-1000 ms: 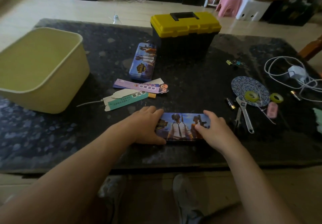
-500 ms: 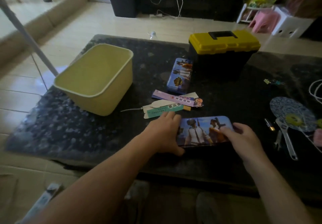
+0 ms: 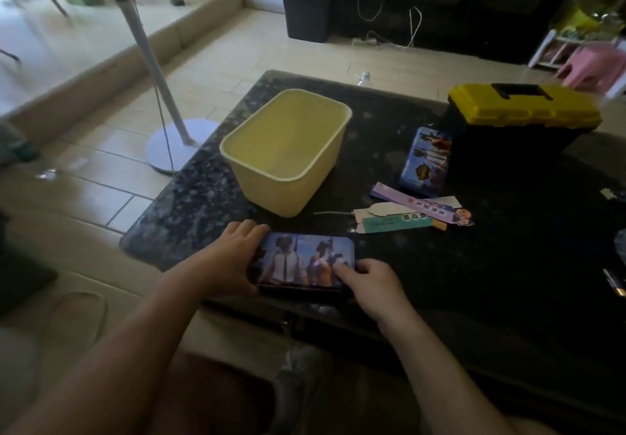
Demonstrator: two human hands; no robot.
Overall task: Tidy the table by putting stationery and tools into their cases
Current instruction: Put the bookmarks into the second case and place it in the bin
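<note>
Dark speckled table [image 3: 189,204] fills the frame's right; at lower centre we grip a printed pencil case [image 3: 305,260], our left hand [image 3: 230,261] wrapped round its left end, right hand [image 3: 369,285] pinching its right corner.

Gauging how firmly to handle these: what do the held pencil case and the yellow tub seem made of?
Pencil case: probably printed tin or hard plastic, glossy; flat lid with rounded corners, slight sheen. Yellow tub: plastic, matte; one even colour, moulded rolled rim.
</note>
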